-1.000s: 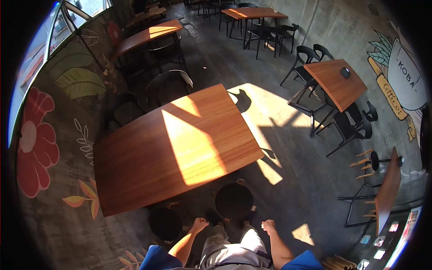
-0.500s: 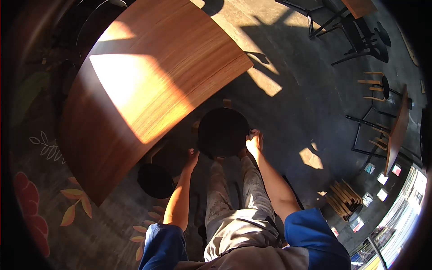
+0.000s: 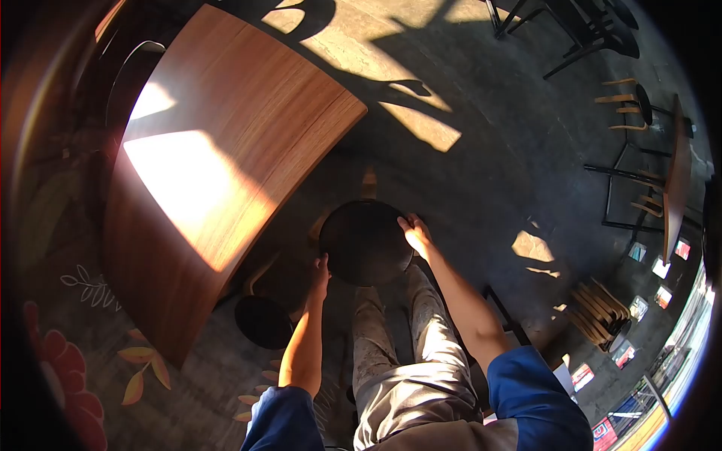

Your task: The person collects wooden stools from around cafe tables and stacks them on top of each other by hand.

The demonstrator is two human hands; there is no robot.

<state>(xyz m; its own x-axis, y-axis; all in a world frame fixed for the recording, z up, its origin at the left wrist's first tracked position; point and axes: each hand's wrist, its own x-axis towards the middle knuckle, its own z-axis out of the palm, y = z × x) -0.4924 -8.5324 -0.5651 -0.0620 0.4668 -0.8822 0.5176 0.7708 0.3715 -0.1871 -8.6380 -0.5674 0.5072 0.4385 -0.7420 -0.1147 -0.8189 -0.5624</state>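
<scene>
A stool with a round black seat (image 3: pixel 366 244) and light wooden legs (image 3: pixel 369 183) is in front of my legs. At the seat's left edge is my left hand (image 3: pixel 321 275), with its fingers curled against the rim. My right hand (image 3: pixel 415 234) grips the rim on the upper right, thumb on top and fingers hidden beneath. Most of the stool's legs are out of sight under the seat.
A large wooden table (image 3: pixel 248 105) stands close on the left, partly sunlit. Another black stool (image 3: pixel 263 322) is beside its near corner. Stacked stools (image 3: pixel 598 314), a second table (image 3: pixel 677 180) and dark chairs (image 3: pixel 590 34) are on the right.
The black seat appears larger and nearer to me, and my left hand has come against its rim. The wooden table has shifted left in view.
</scene>
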